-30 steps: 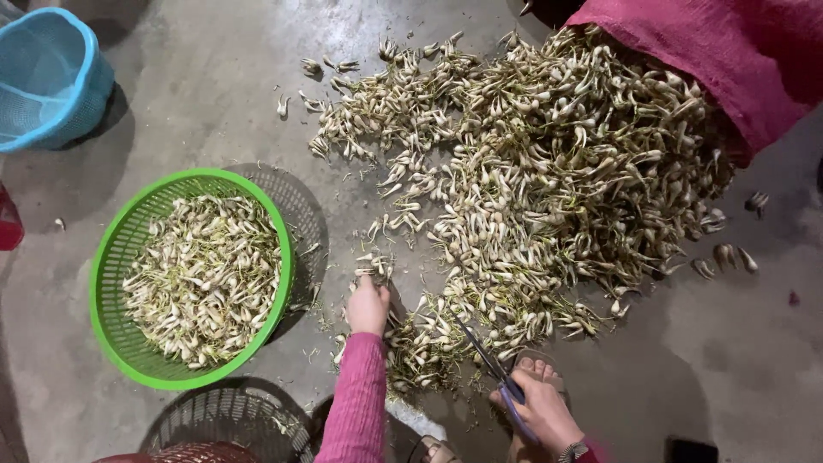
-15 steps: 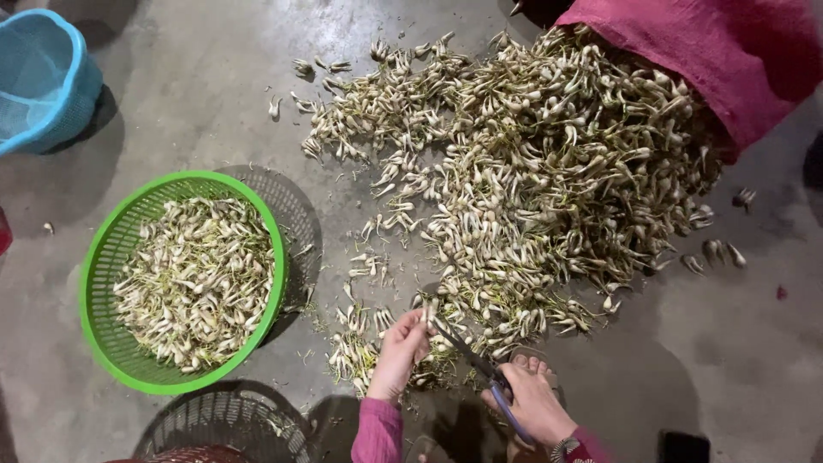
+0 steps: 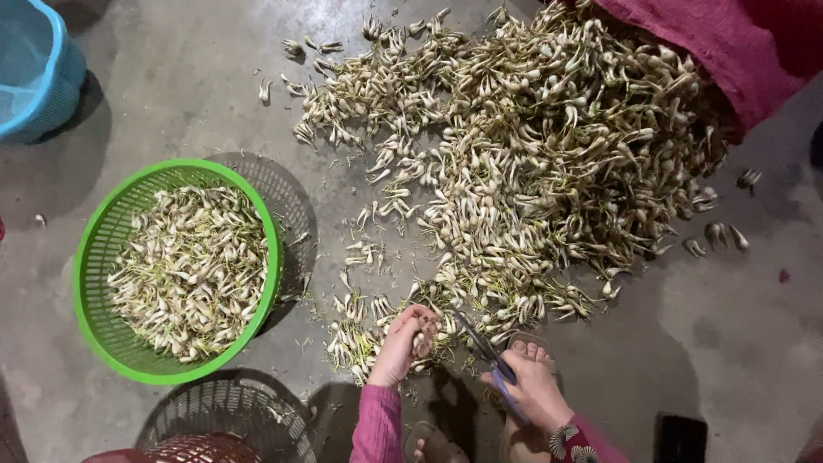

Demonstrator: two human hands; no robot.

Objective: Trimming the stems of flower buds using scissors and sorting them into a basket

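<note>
Bulbs [image 3: 549,171] heaped on floor, green basket [image 3: 103,257] half-full, left hand [image 3: 403,343] gripping some, right hand [image 3: 531,390] holding scissors [image 3: 484,347]

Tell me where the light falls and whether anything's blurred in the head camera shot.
Head view: glare whitens the concrete floor at top; the green basket casts a mesh shadow rightward; the left hand, right hand and scissors look sharp, without visible motion blur.
</note>
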